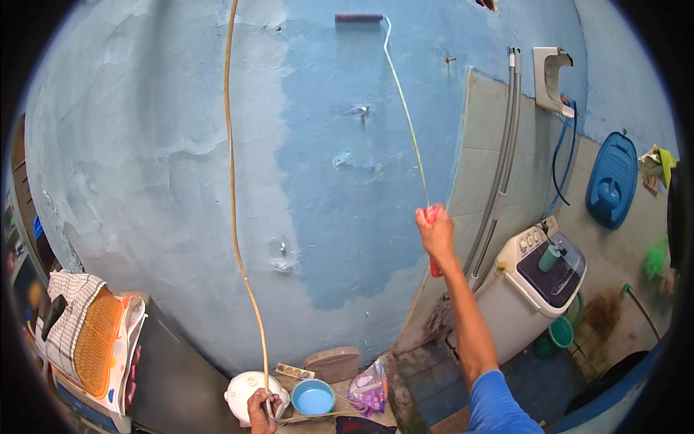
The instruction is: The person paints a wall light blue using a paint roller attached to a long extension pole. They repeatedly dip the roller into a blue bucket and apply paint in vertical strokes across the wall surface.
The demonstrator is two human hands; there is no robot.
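My right hand (436, 233) is wrapped round the red grip of a long-handled paint roller (406, 108). Its thin rod slants up and left to a dark roller sleeve, which lies level against the upper part of the blue wall (361, 210). A darker blue area covers the middle of that wall, with paler blue to its left. Low down, my left hand (262, 411) is closed on a yellowish cable (236, 188) that hangs from above in front of the wall. A blue tub (313, 398) with light blue inside stands just right of my left hand.
Beside my left hand are a white lidded pot (246, 390), a socket strip (294, 372) and a purple packet (370, 390). A washing machine (517, 289) and grey pipes (502, 159) stand right. At left, a cabinet (173, 369) bears cloths and an orange basket (97, 343).
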